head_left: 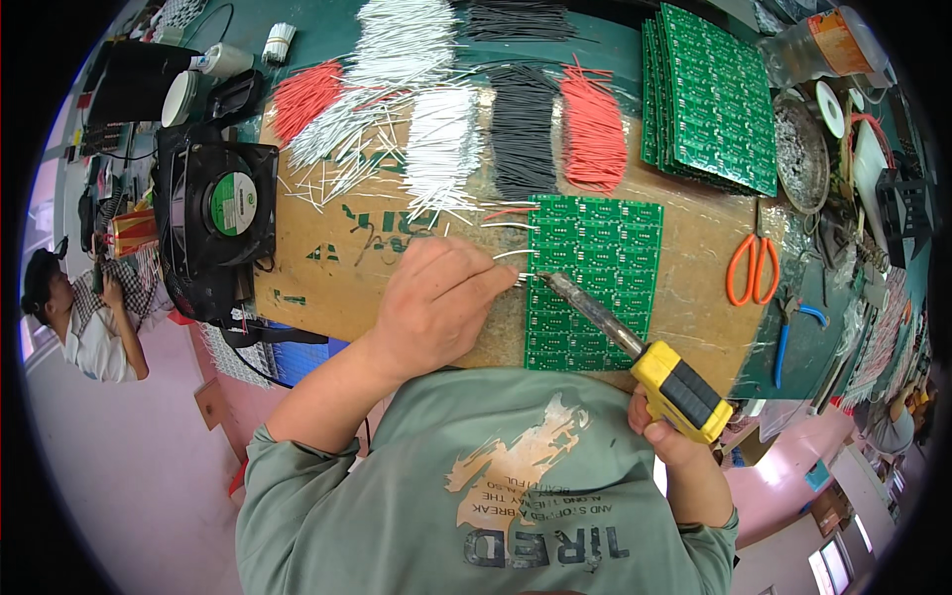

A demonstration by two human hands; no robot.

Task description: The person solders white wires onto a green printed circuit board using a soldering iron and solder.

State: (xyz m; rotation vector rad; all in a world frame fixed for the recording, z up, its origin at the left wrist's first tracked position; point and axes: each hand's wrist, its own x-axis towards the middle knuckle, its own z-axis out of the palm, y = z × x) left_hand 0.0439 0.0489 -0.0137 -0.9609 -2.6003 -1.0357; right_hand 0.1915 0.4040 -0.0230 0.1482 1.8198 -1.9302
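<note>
My left hand (436, 302) rests on the brown cardboard sheet (327, 258) and pinches a short white wire (516, 255), its end at the left edge of a green circuit board panel (595, 283). My right hand (662, 428) grips the yellow and black handle of a soldering iron (635, 342). The iron's metal tip touches the board's left edge right by the wire end and my left fingertips.
Bundles of cut white (436, 144), black (523, 129) and red wires (593, 134) lie at the back of the cardboard. A stack of green boards (714, 94) sits at right, orange scissors (754, 268) beside it, a black fan (223, 213) at left. Another person (84, 317) sits far left.
</note>
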